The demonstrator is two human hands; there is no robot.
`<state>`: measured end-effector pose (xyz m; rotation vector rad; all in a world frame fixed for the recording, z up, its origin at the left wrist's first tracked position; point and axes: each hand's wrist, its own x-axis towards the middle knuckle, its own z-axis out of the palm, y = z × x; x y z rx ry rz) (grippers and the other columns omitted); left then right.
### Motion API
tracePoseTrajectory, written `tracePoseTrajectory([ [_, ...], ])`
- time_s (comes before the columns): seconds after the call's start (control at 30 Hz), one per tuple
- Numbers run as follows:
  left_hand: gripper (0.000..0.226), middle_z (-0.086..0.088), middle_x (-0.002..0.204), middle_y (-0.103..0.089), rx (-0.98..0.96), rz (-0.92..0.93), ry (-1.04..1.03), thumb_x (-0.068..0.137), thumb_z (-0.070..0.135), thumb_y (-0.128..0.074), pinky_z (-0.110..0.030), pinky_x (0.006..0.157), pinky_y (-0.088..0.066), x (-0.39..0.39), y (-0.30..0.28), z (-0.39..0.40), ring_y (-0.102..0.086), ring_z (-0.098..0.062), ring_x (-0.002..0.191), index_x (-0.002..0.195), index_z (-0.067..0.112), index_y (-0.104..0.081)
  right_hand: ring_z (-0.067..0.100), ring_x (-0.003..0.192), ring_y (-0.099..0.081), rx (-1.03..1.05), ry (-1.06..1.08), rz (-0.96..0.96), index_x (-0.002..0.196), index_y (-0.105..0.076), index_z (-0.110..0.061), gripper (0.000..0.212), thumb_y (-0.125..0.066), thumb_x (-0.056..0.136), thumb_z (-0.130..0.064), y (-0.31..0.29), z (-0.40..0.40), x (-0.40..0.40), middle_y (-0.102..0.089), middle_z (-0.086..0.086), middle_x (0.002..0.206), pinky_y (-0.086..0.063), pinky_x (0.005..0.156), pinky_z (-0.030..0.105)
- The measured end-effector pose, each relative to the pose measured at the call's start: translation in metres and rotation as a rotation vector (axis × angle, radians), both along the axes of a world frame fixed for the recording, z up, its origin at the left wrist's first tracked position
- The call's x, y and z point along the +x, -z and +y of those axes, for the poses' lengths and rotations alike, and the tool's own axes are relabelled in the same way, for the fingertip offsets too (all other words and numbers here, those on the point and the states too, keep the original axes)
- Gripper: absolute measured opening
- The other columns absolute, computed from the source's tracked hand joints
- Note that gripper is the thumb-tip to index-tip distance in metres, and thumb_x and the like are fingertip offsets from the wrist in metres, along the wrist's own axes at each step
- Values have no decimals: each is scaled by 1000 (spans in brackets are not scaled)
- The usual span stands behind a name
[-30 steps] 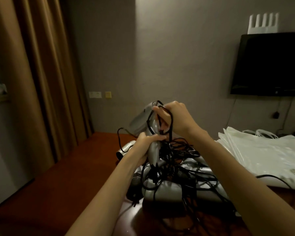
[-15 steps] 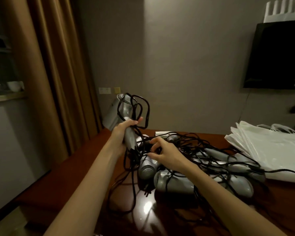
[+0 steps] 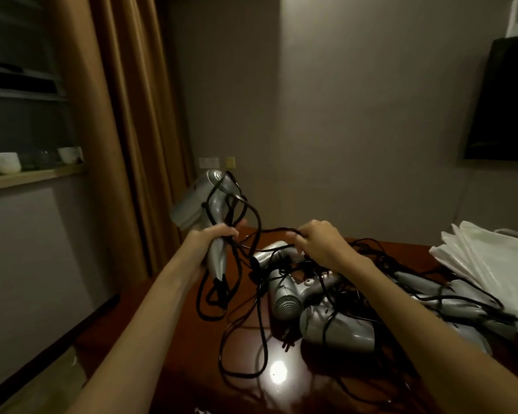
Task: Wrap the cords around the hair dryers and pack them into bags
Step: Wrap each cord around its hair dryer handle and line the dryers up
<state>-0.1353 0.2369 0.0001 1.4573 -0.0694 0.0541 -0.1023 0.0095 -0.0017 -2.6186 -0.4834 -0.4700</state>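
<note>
A: Item one?
B: Silver-grey plastic hair dryer (image 3: 205, 204), raised above the table's left end, nozzle pointing up and left. The left hand (image 3: 213, 237) has its fingers curled round the handle. Loops of thin black cord (image 3: 245, 210) cross the body and hang below the handle.

A: Item two?
B: The right hand (image 3: 317, 246), held over the heap, fingers bent and pinching a strand of that black cord, which runs slack across to the raised dryer.

A: The heap?
B: Pile of matching silver-grey hair dryers (image 3: 326, 318) lying on their sides on the glossy dark-red wooden table (image 3: 192, 369), all under a tangle of black cords. Exact count cannot be told. One rear grille faces the camera.

A: Bags?
B: Stack of white plastic bags (image 3: 491, 270), flat at the table's right end, just beside the heap; a cord lies over its near edge.

A: Surroundings?
B: Tan curtain (image 3: 126, 115) at left; shelf with pale ceramic cups (image 3: 5, 162); black wall-mounted television (image 3: 503, 100) at right; wall sockets (image 3: 217, 162) behind the raised dryer; a bright lamp reflection on the tabletop.
</note>
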Motion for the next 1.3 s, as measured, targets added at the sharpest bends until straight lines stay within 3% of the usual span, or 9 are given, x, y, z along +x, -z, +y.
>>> tracePoseTrajectory([
  [0.13, 12, -9, 87, -75, -95, 73, 18, 88, 0, -58, -23, 57, -52, 13, 24, -21, -68, -14, 70, 91, -1, -69, 13, 47, -41, 390, -94, 77, 68, -63, 1, 46, -54, 97, -34, -32, -9, -5, -48, 3, 54, -31, 49, 26],
  [0.27, 38, -15, 116, -70, -210, 152, 86, 75, 4, -66, -35, 69, -58, 32, 31, -55, -68, -28, 102, 112, -1, -65, 11, 44, -34, 567, -147, 179, 66, -56, -9, 38, -54, 97, -31, -47, -16, -3, -42, 4, 55, -26, 43, 20],
  [0.37, 4, -16, 80, -72, -148, 183, 85, 84, 1, -64, -23, 46, -52, 39, 19, -88, -70, -18, 58, 86, -1, -66, 10, 43, -32, 604, -188, 252, 62, -48, -12, 40, -52, 98, -28, -46, -18, -1, -38, 1, 53, -25, 41, 19],
  [0.43, 14, -5, 55, -66, -114, 164, 119, 91, 4, -60, -20, 39, -47, 44, 16, -108, -61, -13, 40, 77, 3, -61, 9, 41, -34, 677, -216, 276, 62, -47, -12, 40, -50, 99, -26, -45, -20, 1, -39, 1, 52, -27, 41, 19],
  [0.6, 12, -13, 81, -72, -209, 85, 224, 77, 8, -68, -31, 62, -53, 45, 21, -142, -66, -21, 68, 85, 2, -73, 2, 36, -39, 735, -244, 211, 67, -57, -9, 39, -46, 101, -22, -41, -28, 8, -42, -2, 47, -34, 41, 17],
  [0.77, 10, -9, 63, -67, -291, 114, 190, 89, 0, -58, -24, 46, -51, 51, 26, -154, -63, -18, 49, 85, 0, -67, 5, 51, -55, 899, -243, 234, 94, -56, -11, 8, -50, 99, -14, -22, -42, 13, -60, 1, 66, -46, 51, 25],
  [0.93, 14, -17, 77, -70, -234, 125, 27, 87, 10, -65, -31, 52, -55, 61, 39, -142, -68, -25, 60, 90, -3, -70, 20, 86, -65, 774, -118, 130, 96, -57, -16, 8, -55, 91, -10, 27, -33, 5, -64, 10, 99, -56, 75, 32],
  [1.13, 11, -12, 70, -60, -76, 72, -125, 78, 6, -72, -37, 65, -51, 65, 43, -126, -60, -27, 64, 80, 0, -63, 18, 91, -57, 517, -152, -131, 95, -56, -8, 11, -57, 87, -1, 42, -20, 7, -55, 6, 99, -49, 78, 26],
  [1.3, 11, -12, 69, -60, -15, 14, -160, 78, 5, -72, -34, 64, -49, 71, 50, -115, -60, -26, 68, 80, 2, -62, 13, 90, -52, 349, -145, -162, 101, -54, -7, 17, -51, 88, 3, 54, -17, 11, -49, 1, 103, -46, 79, 19],
])
